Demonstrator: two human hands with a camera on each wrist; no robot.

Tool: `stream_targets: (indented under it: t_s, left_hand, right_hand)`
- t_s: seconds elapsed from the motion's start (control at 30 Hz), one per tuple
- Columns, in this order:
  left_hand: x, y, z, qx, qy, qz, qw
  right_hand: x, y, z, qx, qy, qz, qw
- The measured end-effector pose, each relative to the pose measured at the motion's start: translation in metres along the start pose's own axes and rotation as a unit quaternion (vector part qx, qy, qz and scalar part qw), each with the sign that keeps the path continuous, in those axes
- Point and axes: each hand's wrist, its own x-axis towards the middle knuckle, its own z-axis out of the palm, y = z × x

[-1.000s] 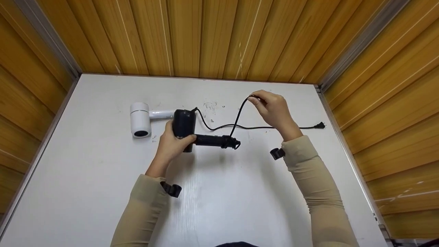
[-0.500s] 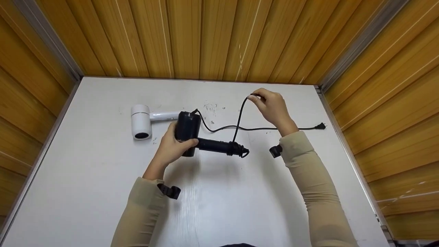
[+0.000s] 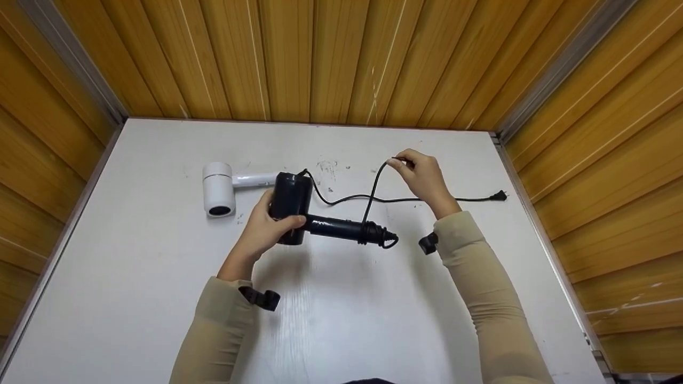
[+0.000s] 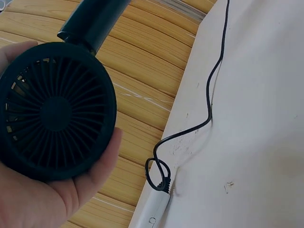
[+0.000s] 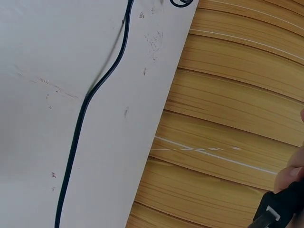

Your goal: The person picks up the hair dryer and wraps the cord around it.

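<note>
My left hand [image 3: 262, 229] grips the barrel of a black hair dryer [image 3: 292, 200] above the table, thumb near the joint with the handle. In the left wrist view its slatted round vent [image 4: 56, 114] faces the camera. The handle points right and tilts slightly down, with the cord wound in several turns [image 3: 371, 233] around its end. From there the black cord [image 3: 373, 188] rises to my right hand [image 3: 421, 173], which pinches its end. A black plug [image 5: 280, 209] with a metal prong shows at those fingers in the right wrist view.
A white hair dryer [image 3: 217, 189] lies at the back left, its handle partly behind the black one. Its cord [image 3: 341, 200] runs right across the white table [image 3: 160, 298] to a plug [image 3: 499, 196]. Wood-look panels [image 3: 341, 58] enclose the back and sides.
The black dryer's handle has swung slightly down and its wound end has moved to the right. My right hand has come down a little, still holding the cord's end.
</note>
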Motion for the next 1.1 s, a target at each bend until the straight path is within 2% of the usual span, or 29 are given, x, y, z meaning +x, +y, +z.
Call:
stream_targets:
  t_s: [0.23, 0.47, 0.77, 0.93, 1.0, 1.1]
  left_hand:
    - [-0.001, 0.003, 0.0, -0.024, 0.001, -0.001, 0.9997]
    - [-0.002, 0.008, -0.001, -0.047, 0.016, -0.003, 0.9988]
    - [-0.005, 0.017, 0.0, -0.07, 0.01, 0.004, 0.9975]
    - [-0.004, 0.023, -0.002, -0.093, 0.042, -0.005, 0.9948]
    - [-0.004, 0.026, -0.002, -0.099, 0.064, -0.016, 0.9929]
    - [-0.003, 0.03, -0.001, -0.108, 0.098, -0.029, 0.9889]
  right_hand:
    - [-0.01, 0.013, 0.015, 0.031, -0.015, 0.029, 0.999]
    - [-0.017, 0.019, 0.029, 0.051, -0.034, 0.05, 0.9969]
    - [-0.028, 0.022, 0.053, 0.067, -0.082, 0.069, 0.992]
    - [-0.034, 0.019, 0.064, 0.098, -0.115, 0.107, 0.9827]
    - [-0.037, 0.019, 0.068, 0.111, -0.122, 0.13, 0.9777]
    - [-0.041, 0.021, 0.074, 0.105, -0.128, 0.141, 0.9762]
